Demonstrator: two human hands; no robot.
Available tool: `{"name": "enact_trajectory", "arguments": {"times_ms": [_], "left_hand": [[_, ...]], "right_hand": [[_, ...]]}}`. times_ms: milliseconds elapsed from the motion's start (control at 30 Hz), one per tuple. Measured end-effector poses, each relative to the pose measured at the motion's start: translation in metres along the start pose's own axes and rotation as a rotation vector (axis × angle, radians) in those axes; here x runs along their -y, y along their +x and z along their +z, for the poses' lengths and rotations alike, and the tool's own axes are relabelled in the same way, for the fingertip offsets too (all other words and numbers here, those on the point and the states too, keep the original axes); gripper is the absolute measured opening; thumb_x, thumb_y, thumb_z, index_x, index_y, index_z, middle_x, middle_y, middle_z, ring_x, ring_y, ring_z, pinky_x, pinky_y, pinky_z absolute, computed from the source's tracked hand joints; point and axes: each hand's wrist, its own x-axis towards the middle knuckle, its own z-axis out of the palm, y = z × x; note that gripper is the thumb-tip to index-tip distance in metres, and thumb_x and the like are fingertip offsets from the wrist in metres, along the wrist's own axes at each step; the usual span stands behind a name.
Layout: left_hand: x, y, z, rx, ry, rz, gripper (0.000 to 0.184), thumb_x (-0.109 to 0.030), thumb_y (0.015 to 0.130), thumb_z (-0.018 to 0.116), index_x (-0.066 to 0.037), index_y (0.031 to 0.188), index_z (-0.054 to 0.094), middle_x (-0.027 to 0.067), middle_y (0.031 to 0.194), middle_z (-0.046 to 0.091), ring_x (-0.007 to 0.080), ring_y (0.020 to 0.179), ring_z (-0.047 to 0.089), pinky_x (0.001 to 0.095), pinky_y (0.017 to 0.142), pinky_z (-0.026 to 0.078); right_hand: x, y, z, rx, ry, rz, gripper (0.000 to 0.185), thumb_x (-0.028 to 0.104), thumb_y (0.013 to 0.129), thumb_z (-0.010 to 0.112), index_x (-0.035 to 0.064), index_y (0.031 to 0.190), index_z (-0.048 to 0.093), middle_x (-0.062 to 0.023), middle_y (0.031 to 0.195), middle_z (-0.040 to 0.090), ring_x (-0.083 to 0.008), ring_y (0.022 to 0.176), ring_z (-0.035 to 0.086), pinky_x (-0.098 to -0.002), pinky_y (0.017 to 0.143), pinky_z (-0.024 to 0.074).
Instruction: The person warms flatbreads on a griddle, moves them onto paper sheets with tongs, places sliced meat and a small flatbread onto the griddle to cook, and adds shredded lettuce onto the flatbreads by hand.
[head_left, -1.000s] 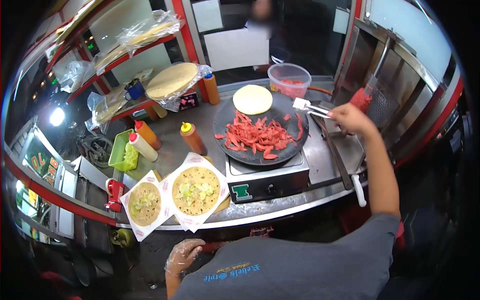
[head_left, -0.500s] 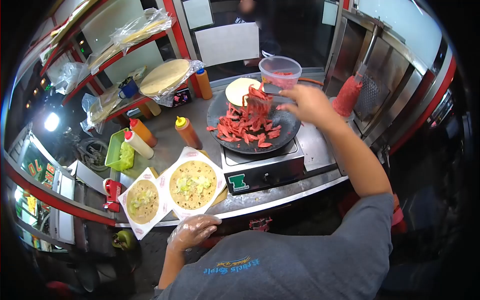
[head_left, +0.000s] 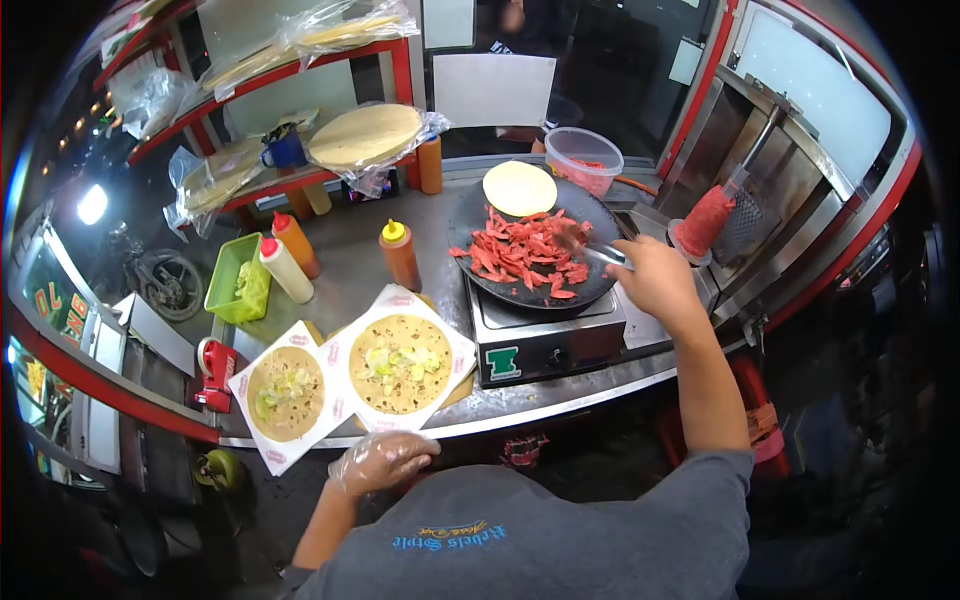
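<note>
My right hand (head_left: 658, 282) grips the handle of a metal spatula (head_left: 606, 256). Its blade, blurred, dips into the strips of reddish meat (head_left: 520, 245) on a dark round griddle pan (head_left: 480, 287). A pale flatbread (head_left: 519, 189) lies at the pan's far rim. My left hand (head_left: 385, 461), in a clear plastic glove, rests by the counter's front edge with fingers loosely extended and nothing in them. Just beyond it, two tortillas topped with chopped lettuce, a left one (head_left: 288, 430) and a right one (head_left: 400, 335), lie on white printed papers (head_left: 345, 352).
The pan sits on a stove (head_left: 550, 350). Behind it stands a plastic tub (head_left: 585, 150) of meat; a meat spit (head_left: 708, 222) is at right. Sauce bottles (head_left: 400, 262) and a green basket (head_left: 238, 295) stand left. Wrapped flatbreads (head_left: 365, 137) lie on shelves above.
The spatula has come down from above the pan into the meat, and the lifted strips are back in the pile. My view has shifted slightly; my left hand stays near the counter edge.
</note>
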Motion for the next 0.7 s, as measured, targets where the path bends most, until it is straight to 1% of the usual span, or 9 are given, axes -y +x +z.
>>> {"name": "enact_trajectory", "arguments": {"times_ms": [100,200,267,333,400,500,600,633,700], "left_hand": [[-0.001,0.017,-0.008,-0.004,-0.01,0.084,0.019,-0.019,0.097,0.074,-0.01,0.114,0.077,0.0088,0.11,0.077,0.0301,0.101,0.074,0.0427,0.091,0.059],[0.0,0.024,-0.009,-0.024,-0.074,0.135,0.018,-0.019,0.099,0.071,-0.01,0.114,0.076,0.0093,0.111,0.077,0.0306,0.102,0.074,0.0427,0.091,0.059],[0.001,0.021,-0.001,0.045,-0.074,0.07,0.019,-0.02,0.1,0.07,-0.009,0.116,0.076,0.0095,0.111,0.077,0.0311,0.103,0.074,0.0425,0.092,0.059],[0.0,0.017,0.008,0.068,-0.111,0.074,0.021,-0.02,0.1,0.071,-0.009,0.118,0.074,0.011,0.114,0.076,0.0316,0.106,0.073,0.0424,0.094,0.058],[-0.002,0.007,0.012,0.054,-0.149,0.071,0.022,-0.02,0.099,0.071,-0.008,0.118,0.074,0.0118,0.118,0.075,0.0318,0.107,0.073,0.0428,0.094,0.058],[-0.002,-0.012,0.018,0.013,-0.174,-0.041,0.024,-0.022,0.102,0.07,-0.006,0.119,0.074,0.0134,0.117,0.076,0.031,0.111,0.073,0.0405,0.096,0.058],[0.0,-0.02,0.034,0.025,-0.175,-0.199,0.025,-0.021,0.102,0.07,-0.005,0.12,0.074,0.0139,0.118,0.077,0.032,0.112,0.072,0.0415,0.098,0.057],[-0.005,-0.017,0.034,0.041,-0.167,-0.186,0.025,-0.02,0.102,0.069,-0.004,0.12,0.074,0.014,0.119,0.076,0.0326,0.112,0.072,0.0418,0.098,0.057],[-0.022,-0.01,0.033,0.037,-0.157,-0.175,0.027,-0.024,0.103,0.066,-0.006,0.121,0.073,0.0114,0.119,0.076,0.0319,0.114,0.071,0.0416,0.099,0.056]], "right_hand": [[0.034,0.01,-0.026,0.2,-0.184,-0.028,0.033,0.033,0.087,0.08,0.0037,0.102,0.079,-0.0201,0.105,0.075,-0.0405,0.1,0.073,-0.0486,0.087,0.0585],[0.053,0.035,-0.052,0.148,-0.096,0.016,0.035,0.034,0.087,0.078,0.0036,0.104,0.079,-0.0203,0.096,0.075,-0.0408,0.095,0.073,-0.0503,0.084,0.0564],[0.052,0.074,-0.024,0.198,0.199,-0.031,0.039,0.038,0.099,0.067,-0.0003,0.096,0.076,-0.0276,0.084,0.071,-0.0399,0.073,0.071,-0.0487,0.071,0.0549],[0.043,0.1,0.036,0.464,0.719,0.151,0.05,0.043,0.101,0.069,-0.0014,0.079,0.071,-0.0088,0.064,0.064,-0.0166,0.056,0.053,-0.0388,0.056,0.0454],[0.02,0.1,0.049,0.619,0.591,0.124,0.049,0.042,0.102,0.07,0.0016,0.074,0.068,-0.0016,0.061,0.058,-0.0124,0.052,0.05,-0.035,0.05,0.0403],[-0.041,0.105,0.038,0.591,0.615,0.184,0.04,0.04,0.102,0.07,0.003,0.089,0.077,-0.0014,0.063,0.06,-0.0114,0.046,0.048,-0.0314,0.044,0.0348],[-0.031,0.123,0.035,0.483,0.988,0.257,0.039,0.037,0.105,0.067,0.0002,0.099,0.078,-0.0022,0.066,0.063,-0.0108,0.046,0.049,-0.0308,0.043,0.0351],[-0.035,0.146,0.077,0.409,1.115,0.303,0.038,0.035,0.107,0.063,-0.0013,0.101,0.076,-0.0038,0.068,0.065,-0.0111,0.047,0.05,-0.0306,0.043,0.0358],[-0.016,0.15,0.084,0.543,0.852,0.273,0.04,0.036,0.107,0.064,0.0001,0.09,0.073,-0.0026,0.065,0.06,-0.0116,0.051,0.051,-0.0308,0.045,0.037]]}}
